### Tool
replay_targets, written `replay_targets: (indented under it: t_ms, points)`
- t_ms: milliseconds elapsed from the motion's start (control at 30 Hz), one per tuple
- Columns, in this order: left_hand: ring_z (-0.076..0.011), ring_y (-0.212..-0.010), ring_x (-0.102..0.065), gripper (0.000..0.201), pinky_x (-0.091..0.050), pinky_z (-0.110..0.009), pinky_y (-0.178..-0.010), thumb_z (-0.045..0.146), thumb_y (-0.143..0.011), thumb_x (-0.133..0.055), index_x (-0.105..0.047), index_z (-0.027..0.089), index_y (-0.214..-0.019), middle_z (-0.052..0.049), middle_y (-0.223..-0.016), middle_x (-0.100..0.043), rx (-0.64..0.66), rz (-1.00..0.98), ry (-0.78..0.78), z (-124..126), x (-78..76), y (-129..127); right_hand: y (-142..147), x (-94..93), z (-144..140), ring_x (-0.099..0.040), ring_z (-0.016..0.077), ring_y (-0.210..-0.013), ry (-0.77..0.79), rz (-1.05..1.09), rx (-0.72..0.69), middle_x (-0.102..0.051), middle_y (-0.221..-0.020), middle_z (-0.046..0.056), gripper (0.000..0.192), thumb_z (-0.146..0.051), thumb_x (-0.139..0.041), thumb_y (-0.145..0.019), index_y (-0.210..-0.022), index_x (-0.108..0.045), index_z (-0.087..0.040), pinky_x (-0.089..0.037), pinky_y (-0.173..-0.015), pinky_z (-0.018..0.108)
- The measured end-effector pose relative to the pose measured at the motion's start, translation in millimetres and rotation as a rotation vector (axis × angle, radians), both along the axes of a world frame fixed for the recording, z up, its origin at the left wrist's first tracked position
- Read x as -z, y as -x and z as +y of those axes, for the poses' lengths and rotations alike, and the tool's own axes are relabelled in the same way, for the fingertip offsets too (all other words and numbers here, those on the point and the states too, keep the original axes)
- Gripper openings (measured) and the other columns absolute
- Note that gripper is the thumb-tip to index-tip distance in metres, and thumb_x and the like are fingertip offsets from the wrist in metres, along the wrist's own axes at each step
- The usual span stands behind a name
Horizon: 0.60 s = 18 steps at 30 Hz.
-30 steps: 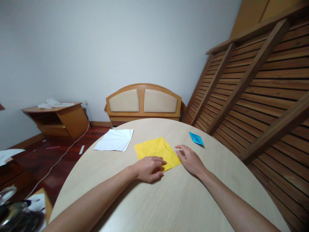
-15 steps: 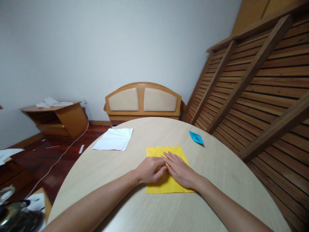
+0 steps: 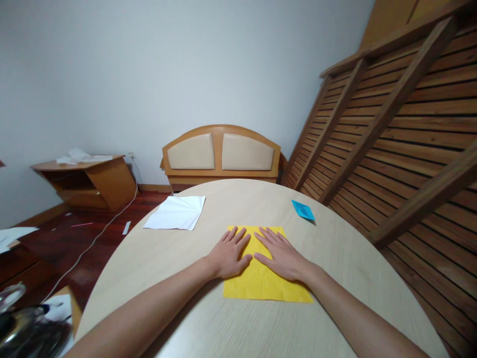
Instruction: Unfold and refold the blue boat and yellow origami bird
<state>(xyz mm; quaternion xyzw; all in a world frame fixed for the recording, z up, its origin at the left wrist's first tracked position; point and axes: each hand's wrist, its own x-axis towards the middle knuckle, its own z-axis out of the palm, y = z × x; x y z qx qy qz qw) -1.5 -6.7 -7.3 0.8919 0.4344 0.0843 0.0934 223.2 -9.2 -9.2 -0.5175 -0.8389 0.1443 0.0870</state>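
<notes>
A yellow square sheet of paper (image 3: 261, 283) lies flat on the round light-wood table (image 3: 238, 328) in front of me. My left hand (image 3: 228, 254) rests palm down on the sheet's left half, fingers spread. My right hand (image 3: 280, 254) presses flat on its right half, fingers spread too. The two hands lie side by side, almost touching. Neither hand grips anything.
A white creased sheet (image 3: 176, 213) lies at the table's far left. A small blue folded paper (image 3: 303, 210) sits at the far right. Beyond the table stand a wooden headboard (image 3: 221, 155), a low side table (image 3: 87, 180) and a slatted wooden frame (image 3: 402, 144) leaning on the right.
The yellow sheet has turned from a diamond to square with me and slid nearer. Both hands moved onto it and opened flat, the left fist uncurling.
</notes>
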Motion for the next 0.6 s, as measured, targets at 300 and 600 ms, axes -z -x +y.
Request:
replay_targets:
  t_ms: [300,600]
  points:
    - [-0.0382,-0.149,-0.012,0.068,-0.017,-0.056,-0.119,0.059,-0.096,-0.037,-0.032,0.023,-0.153,-0.012,-0.162,-0.020,-0.065,0.038,0.002,-1.9,-2.1,-0.6,-12.1,1.8,7.0,-0.020,0.0294,-0.149,-0.202,-0.026,0.136,-0.034,-0.158,0.012,0.062,-0.053,-0.038,-0.097,-0.148,-0.044,-0.018,-0.013,-0.121,0.054]
    - [-0.0351,-0.149,-0.015,0.066,-0.016,-0.057,-0.118,0.061,-0.096,-0.034,-0.030,0.027,-0.153,-0.011,-0.162,-0.020,-0.069,0.046,-0.004,14.0,0.8,10.0,5.8,1.8,1.8,-0.016,0.0275,-0.150,-0.041,0.023,-0.014,-0.025,-0.162,0.004,0.069,-0.064,-0.031,-0.097,-0.153,-0.033,-0.025,-0.015,-0.122,0.049]
